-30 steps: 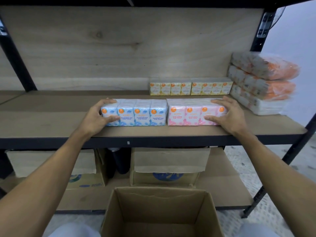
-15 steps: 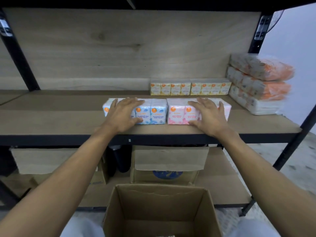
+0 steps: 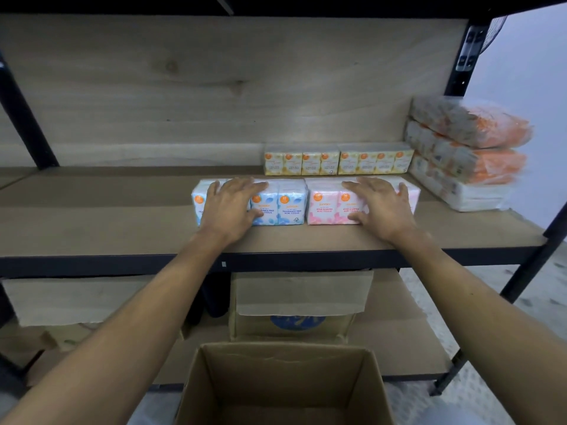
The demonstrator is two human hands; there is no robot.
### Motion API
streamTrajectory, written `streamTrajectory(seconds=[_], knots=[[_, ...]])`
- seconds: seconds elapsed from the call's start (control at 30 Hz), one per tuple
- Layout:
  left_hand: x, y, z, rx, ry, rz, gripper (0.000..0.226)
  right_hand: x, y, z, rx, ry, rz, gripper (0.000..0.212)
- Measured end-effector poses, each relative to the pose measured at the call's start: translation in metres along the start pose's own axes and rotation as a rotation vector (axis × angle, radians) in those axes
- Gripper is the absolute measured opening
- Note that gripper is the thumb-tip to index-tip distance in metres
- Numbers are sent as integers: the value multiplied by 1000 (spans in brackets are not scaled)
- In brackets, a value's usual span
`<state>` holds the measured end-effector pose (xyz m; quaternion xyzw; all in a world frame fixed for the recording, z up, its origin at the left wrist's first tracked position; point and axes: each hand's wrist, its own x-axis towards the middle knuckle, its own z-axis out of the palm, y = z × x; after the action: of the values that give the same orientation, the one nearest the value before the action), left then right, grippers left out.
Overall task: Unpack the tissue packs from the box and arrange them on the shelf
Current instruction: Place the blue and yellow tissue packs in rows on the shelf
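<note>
A blue tissue pack [image 3: 283, 205] and a pink tissue pack [image 3: 328, 205] stand side by side near the front of the wooden shelf [image 3: 122, 234]. My left hand [image 3: 231, 207] lies flat over the blue pack's front and top, fingers spread. My right hand [image 3: 379, 207] rests the same way on the pink pack. Neither hand lifts its pack. Behind them two yellow tissue packs [image 3: 337, 159] line the back wall. The open cardboard box [image 3: 285, 384] sits below, and the part of its inside that I can see holds nothing.
Stacked orange and white tissue bundles [image 3: 463, 154] fill the shelf's right end. Black uprights [image 3: 21, 111] frame the rack. The lower shelf holds cardboard boxes [image 3: 294, 308] and a dark bottle. The shelf's left half is bare wood.
Both hands have moved from the outer ends of the packs to lie flat over their fronts and tops. The packs now sit slightly farther back on the shelf.
</note>
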<state>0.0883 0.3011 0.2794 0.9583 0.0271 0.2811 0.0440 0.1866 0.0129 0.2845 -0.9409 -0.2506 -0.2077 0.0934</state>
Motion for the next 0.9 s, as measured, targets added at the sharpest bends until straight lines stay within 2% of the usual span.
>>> streamTrajectory(seconds=[0.5, 0.9], knots=[[71, 47, 46, 67, -25, -6, 60, 52, 76, 18, -34, 19, 22, 68], [108, 72, 77, -18, -64, -42, 58, 79, 126, 32, 52, 39, 40, 68]])
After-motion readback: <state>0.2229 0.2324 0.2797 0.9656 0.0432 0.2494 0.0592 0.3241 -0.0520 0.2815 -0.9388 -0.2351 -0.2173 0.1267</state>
